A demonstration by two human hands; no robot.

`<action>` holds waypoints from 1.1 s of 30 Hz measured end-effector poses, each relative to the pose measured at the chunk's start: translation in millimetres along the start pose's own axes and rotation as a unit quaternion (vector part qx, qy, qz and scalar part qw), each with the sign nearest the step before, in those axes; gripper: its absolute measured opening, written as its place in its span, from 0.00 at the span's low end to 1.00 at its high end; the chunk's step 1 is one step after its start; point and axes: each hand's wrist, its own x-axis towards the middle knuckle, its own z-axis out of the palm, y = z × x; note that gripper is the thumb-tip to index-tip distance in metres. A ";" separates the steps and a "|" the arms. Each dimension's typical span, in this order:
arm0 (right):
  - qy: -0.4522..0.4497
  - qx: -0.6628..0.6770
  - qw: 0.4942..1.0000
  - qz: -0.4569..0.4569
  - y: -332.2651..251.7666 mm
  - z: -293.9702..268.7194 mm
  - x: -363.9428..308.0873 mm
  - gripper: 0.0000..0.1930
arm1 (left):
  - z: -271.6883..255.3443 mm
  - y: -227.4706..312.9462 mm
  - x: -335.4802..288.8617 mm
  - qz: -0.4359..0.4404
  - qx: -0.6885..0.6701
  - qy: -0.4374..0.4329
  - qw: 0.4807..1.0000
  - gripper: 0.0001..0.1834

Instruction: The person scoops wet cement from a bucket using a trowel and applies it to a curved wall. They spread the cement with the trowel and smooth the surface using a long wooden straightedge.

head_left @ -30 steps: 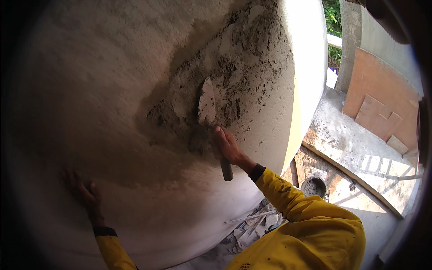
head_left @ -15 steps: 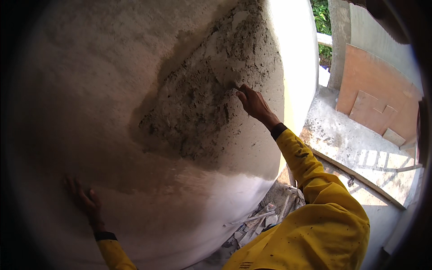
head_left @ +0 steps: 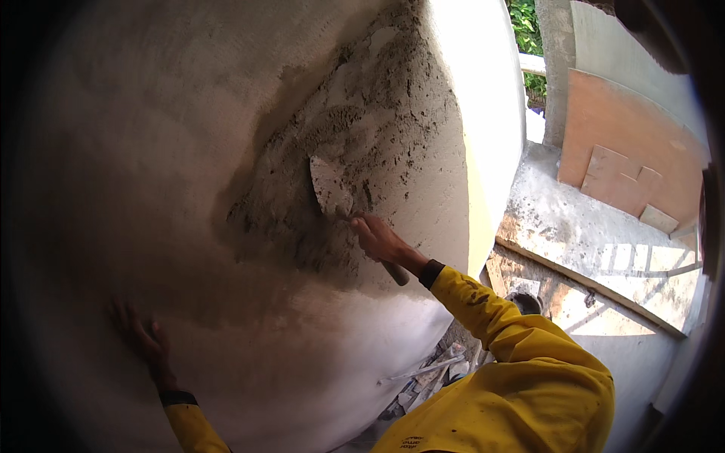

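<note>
The right hand point(head_left: 380, 238) was closed round a trowel point(head_left: 331, 187), the fingers wrapped on the handle near the blade with no visible gap, and the handle's butt stuck out below the grip toward the lower right. From the grip the leaf-shaped blade, spattered with grey, pointed up and to the left, over the rough patch; whether its whole face touched the surface could not be told. Around and above the grip spread that patch of dark, lumpy mortar point(head_left: 385, 98), with a damp border along its left side, on a large pale curved wall point(head_left: 151, 151).

Just behind the grip, at lower right, began a dark cuff and a yellow sleeve point(head_left: 483, 309) marked with dark smears. Well to the left of the grip and lower, the left hand point(head_left: 143, 336) held nothing that showed; its fingers were spread on the shadowed wall, palm turned toward it.

Below the grip, past the wall's foot, lay broken rubble point(head_left: 430, 377). Farther right, a dark round container point(head_left: 526, 303) showed partly behind the sleeve, and beyond it a long timber strip point(head_left: 596, 291) crossed the floor. Farthest from the grip, at upper right, an orange-brown board point(head_left: 642, 136) leaned near a grey pillar point(head_left: 556, 75), with green foliage point(head_left: 526, 26) outside.
</note>
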 end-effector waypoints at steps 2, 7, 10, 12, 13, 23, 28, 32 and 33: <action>0.052 -0.178 0.979 -0.086 14.1 -32.5 3.4 0.17 | -3.1 -0.1 -3.1 -0.010 -0.004 -0.002 1.000 0.31; 0.168 -0.265 0.948 -0.059 45.7 -101.1 19.3 0.15 | -4.6 -6.5 -13.6 -0.016 0.042 -0.015 0.999 0.31; 0.194 -0.235 0.951 -0.060 41.5 -110.9 18.7 0.16 | 0.1 -5.2 -14.5 -0.015 0.044 -0.016 0.999 0.31; 0.171 -0.227 0.954 -0.094 28.1 -108.2 19.6 0.17 | 1.1 -3.4 -15.8 -0.018 0.039 -0.018 0.999 0.30; 0.146 -0.233 0.954 -0.122 17.3 -103.6 22.7 0.17 | -0.6 -2.6 -14.0 -0.019 0.036 -0.016 0.999 0.30; 0.190 -0.125 0.972 -0.058 -4.4 -149.2 86.0 0.22 | -4.2 -3.7 -22.9 -0.038 0.050 -0.040 0.997 0.30; 0.090 0.231 0.960 0.129 0.8 -115.7 54.0 0.25 | -4.2 -5.6 -29.4 -0.051 0.030 -0.043 0.997 0.30; 0.088 0.391 0.906 0.134 -3.3 -28.5 29.3 0.26 | -0.6 -5.0 -13.2 -0.018 0.029 -0.011 0.999 0.31; 0.062 0.396 0.908 0.119 3.9 -16.5 24.8 0.26 | -1.0 -4.4 -8.7 -0.014 0.030 -0.005 0.999 0.31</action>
